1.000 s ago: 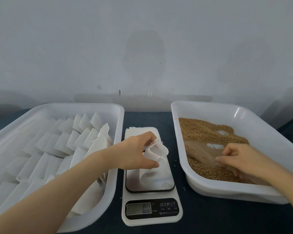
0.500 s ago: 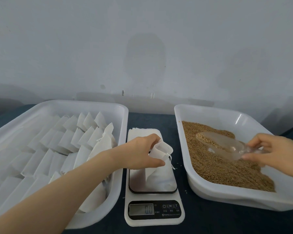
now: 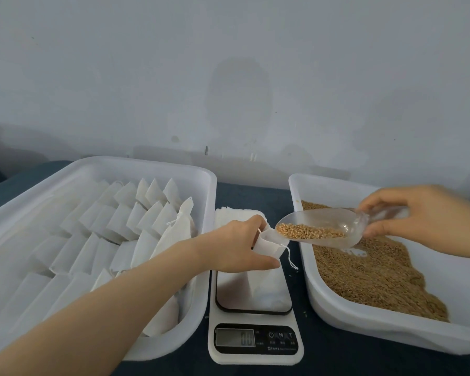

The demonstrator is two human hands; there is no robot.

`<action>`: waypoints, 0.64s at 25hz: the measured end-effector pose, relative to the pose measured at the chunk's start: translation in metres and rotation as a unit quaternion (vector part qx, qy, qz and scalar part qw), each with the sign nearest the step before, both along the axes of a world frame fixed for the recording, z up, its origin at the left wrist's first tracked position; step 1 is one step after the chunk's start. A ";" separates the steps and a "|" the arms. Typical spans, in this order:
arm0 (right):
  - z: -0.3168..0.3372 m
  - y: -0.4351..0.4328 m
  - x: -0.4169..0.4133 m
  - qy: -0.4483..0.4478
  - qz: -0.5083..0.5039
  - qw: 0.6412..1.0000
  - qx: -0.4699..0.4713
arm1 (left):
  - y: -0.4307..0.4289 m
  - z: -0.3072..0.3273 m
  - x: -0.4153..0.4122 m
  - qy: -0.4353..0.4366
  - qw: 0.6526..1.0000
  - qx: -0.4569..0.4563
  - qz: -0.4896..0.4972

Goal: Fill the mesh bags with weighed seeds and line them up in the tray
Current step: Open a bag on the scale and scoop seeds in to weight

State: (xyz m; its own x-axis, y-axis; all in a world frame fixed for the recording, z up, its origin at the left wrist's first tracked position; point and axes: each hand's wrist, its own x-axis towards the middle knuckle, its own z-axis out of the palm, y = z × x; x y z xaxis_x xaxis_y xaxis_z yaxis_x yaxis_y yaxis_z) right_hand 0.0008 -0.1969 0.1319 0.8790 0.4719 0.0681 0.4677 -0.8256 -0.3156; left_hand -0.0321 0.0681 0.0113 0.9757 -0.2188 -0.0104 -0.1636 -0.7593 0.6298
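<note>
Left hand (image 3: 236, 245) is out over the scale (image 3: 255, 343), and its fingers (image 3: 255, 222) are curled round the neck of a white mesh bag (image 3: 269, 244). The thumb sits under and the index finger on top, pinching it so the mouth faces right. The drawstring (image 3: 292, 260) dangles off the bag's right side. The bag hangs down toward the glossy weighing plate, but with the reflection I honestly can't tell if the bottom touches it. The display looks like it reads zeros.

Right hand (image 3: 418, 215) has a clear plastic scoop (image 3: 323, 226) by the handle, fingers (image 3: 377, 203) wrapped over the top and the thumb underneath. The scoop is held roughly level above the left edge of the seed tray (image 3: 391, 329). There's a small pile of seeds (image 3: 310, 232) sitting in the front of it. The scoop's lip is right at the bag's mouth, touching it or as good as.

The seed tray is white, on the right, with a brown heap of loose grain (image 3: 377, 278) spread along its floor. The other white tray (image 3: 147, 164) is on the left and has white bags (image 3: 125, 221) lined up in overlapping rows. A flat stack of spare bags (image 3: 236, 214) lies at the far end of the scale, partly behind the left hand. All of it is on a dark blue bench (image 3: 337, 362) against a plain grey wall (image 3: 228, 77).
</note>
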 end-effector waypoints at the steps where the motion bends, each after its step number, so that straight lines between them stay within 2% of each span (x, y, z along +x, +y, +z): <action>1: 0.003 0.004 0.001 -0.007 0.000 1.000 -0.012 | 0.000 0.000 0.000 0.001 1.000 0.001 0.000; 13: 0.024 0.033 0.009 -0.112 0.068 0.970 -0.207 | -0.004 0.005 -0.002 0.009 1.000 0.016 0.004; 16: 0.028 0.044 0.005 -0.171 0.068 0.951 -0.249 | -0.005 0.005 -0.003 -0.002 1.000 0.027 0.003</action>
State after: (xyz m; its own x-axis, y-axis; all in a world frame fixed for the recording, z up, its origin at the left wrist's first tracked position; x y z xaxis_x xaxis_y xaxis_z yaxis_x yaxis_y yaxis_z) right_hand 0.0060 -0.1531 0.1595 0.7741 0.6283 0.0776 0.5860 -0.7575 0.2879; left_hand -0.0352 0.0632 0.0161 0.9772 -0.2117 -0.0176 -0.1613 -0.7931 0.5873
